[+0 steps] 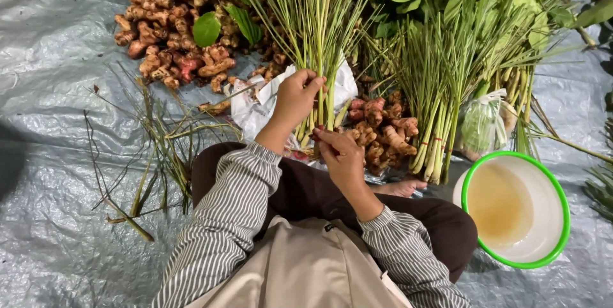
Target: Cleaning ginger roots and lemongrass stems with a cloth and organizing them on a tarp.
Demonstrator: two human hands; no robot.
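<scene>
While I look down from the head camera, my left hand (295, 98) is wrapped around a bunch of lemongrass stalks (316, 33) in the middle of the frame, holding them upright. My right hand (341, 155) is just below, fingers pinched shut at the bottom of the same bunch; I cannot tell what small thing it pinches. The stalks stand over white paper (255, 107) on the grey plastic sheet (51, 59).

Near my right hand lies a small heap of ginger roots (380, 132). A bigger ginger pile (172, 27) sits in the upper left. Tied lemongrass bundles (440, 84) lean to the right, and a white bowl with a green rim (516, 209) holds cloudy water in the lower right.

I think the stalks could slip and fan out if my left hand loosens. A wide move to the right might bump the bowl and spill it.
</scene>
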